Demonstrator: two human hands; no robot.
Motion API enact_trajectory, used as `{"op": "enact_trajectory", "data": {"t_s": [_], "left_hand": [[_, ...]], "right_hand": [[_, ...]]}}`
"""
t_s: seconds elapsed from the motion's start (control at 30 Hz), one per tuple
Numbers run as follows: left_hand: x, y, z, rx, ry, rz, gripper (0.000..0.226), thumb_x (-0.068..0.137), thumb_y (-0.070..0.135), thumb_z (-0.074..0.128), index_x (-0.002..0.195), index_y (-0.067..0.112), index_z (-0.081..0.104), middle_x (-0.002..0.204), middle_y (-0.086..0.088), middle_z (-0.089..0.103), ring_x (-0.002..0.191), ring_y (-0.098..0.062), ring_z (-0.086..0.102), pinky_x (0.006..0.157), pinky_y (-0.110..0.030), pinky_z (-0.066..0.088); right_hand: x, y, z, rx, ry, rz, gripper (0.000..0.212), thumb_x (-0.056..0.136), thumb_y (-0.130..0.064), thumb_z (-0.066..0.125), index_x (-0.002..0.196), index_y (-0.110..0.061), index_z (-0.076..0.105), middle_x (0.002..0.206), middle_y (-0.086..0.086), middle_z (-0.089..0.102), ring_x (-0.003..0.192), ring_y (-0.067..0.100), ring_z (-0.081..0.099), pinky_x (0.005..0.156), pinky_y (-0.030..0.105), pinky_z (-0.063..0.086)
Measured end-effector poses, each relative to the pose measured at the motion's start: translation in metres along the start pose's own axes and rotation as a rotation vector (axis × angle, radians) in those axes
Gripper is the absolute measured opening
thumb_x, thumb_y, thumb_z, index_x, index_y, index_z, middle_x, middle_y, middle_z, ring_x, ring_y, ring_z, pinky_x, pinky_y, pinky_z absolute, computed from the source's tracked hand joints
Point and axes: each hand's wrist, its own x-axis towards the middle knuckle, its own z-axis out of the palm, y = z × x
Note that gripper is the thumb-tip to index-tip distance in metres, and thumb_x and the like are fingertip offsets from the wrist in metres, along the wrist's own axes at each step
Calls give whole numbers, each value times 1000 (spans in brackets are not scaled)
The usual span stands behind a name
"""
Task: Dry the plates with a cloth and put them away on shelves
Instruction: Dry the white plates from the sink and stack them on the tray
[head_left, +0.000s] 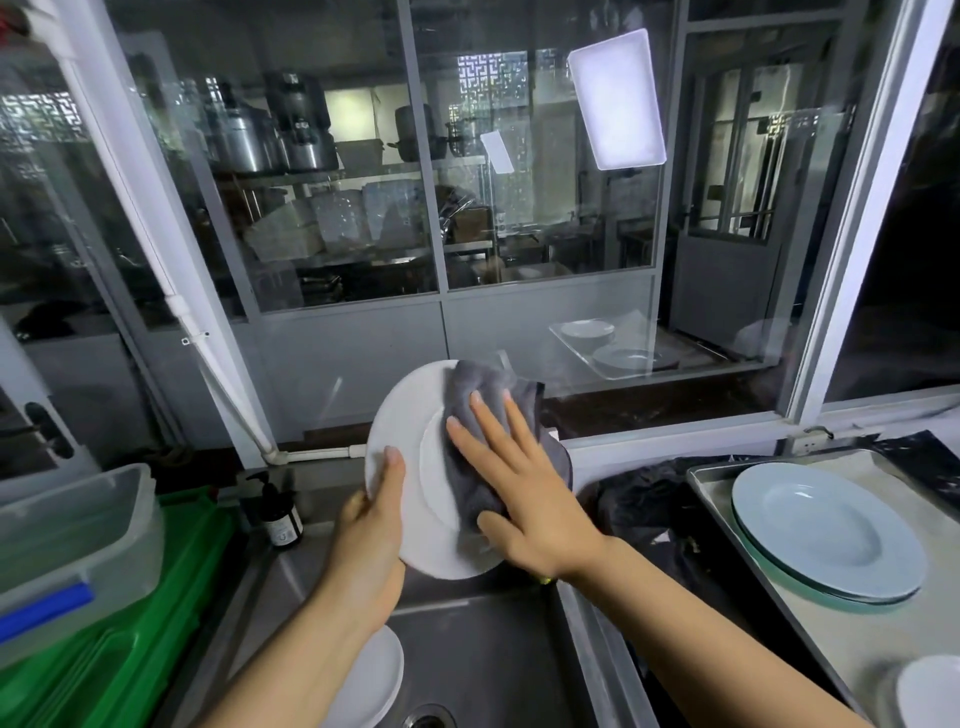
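Sink (467, 644) holds one more plate (376, 680), lower left; tray (841, 639) at right carries stacked plates (831, 530). White plate (410, 483) held tilted over sink, left hand (371, 535) gripping rim; right hand (524, 483) flat, fingers straight, pressing cloth (488, 415) on it. Risk: wet rim slips, plate drops into sink.

The left hand (371, 525) and right hand (524, 488) hold a plate (405, 431) tilted above the sink (483, 649), whose steel floor below them is open apart from one plate (376, 680) under the left forearm. Just left of the left hand stands a pump bottle (278, 512), then a green crate (130, 623) and a clear tub (72, 540). Right of the right hand lie a black bag (644, 499) and a tray (841, 639) of stacked plates (826, 535). Beyond the fingers, the window glass (545, 208) blocks the way.
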Motion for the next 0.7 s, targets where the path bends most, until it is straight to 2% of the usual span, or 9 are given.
{"op": "enact_trajectory", "data": {"t_s": [0.13,0.23,0.27,0.33,0.37,0.4,0.47,0.57,0.7], "left_hand": [[1,1,-2,-59,-13,-30,64,71,62,57,108,11,67,94,-3,76,90,-15,73,76,-31,53],[2,2,-10,-113,-2,-122,59,86,64,50,102,9,65,83,-4,77,78,-15,74,73,-33,56],[3,0,-12,-149,-19,-170,61,88,64,48,104,7,64,86,-7,77,81,-17,74,75,-35,57],[1,-2,-17,-230,-98,-278,78,84,71,52,125,5,58,114,-17,70,104,-26,69,87,-39,53],[1,-5,-19,-254,-111,-303,85,78,74,56,132,8,54,126,-16,64,114,-28,64,94,-41,49],[3,-8,-23,-271,-106,-301,87,75,75,60,134,11,53,131,-11,62,118,-28,61,100,-42,45],[5,-12,-28,-267,-66,-241,72,81,68,58,131,17,55,128,-5,64,116,-25,62,101,-42,45],[3,-13,-31,-238,-105,-163,46,98,54,41,125,22,58,120,-1,70,109,-18,66,85,-32,50],[-2,-9,-38,-86,-92,-124,41,97,54,39,119,27,62,110,5,73,91,-9,72,58,-23,56]], "right_hand": [[-12,-26,22,-66,-64,-179,79,75,-26,44,151,-10,30,162,14,13,149,39,-1,117,61,11],[-28,-32,29,-131,-79,-254,77,75,-29,49,150,-16,36,162,11,16,149,40,3,118,57,15],[-33,-30,29,-169,-84,-276,77,75,-30,52,150,-19,36,162,9,17,149,39,3,117,56,16],[-41,-21,26,-254,-102,-295,80,75,-34,58,151,-24,33,162,8,17,150,38,4,116,59,15],[-46,-15,25,-287,-112,-288,81,76,-37,59,152,-25,32,162,8,16,150,37,5,116,61,14],[-50,-7,24,-307,-121,-270,81,77,-39,59,152,-26,30,162,9,16,150,38,5,115,63,15],[-56,9,21,-289,-130,-207,81,78,-36,60,153,-23,30,162,12,15,149,40,4,112,66,20],[-55,26,13,-200,-139,-153,79,77,-20,62,150,-12,34,160,19,15,148,45,4,114,64,19],[-43,32,-3,-78,-153,-84,82,72,-14,53,151,-8,31,162,18,11,149,40,0,118,60,12]]}}
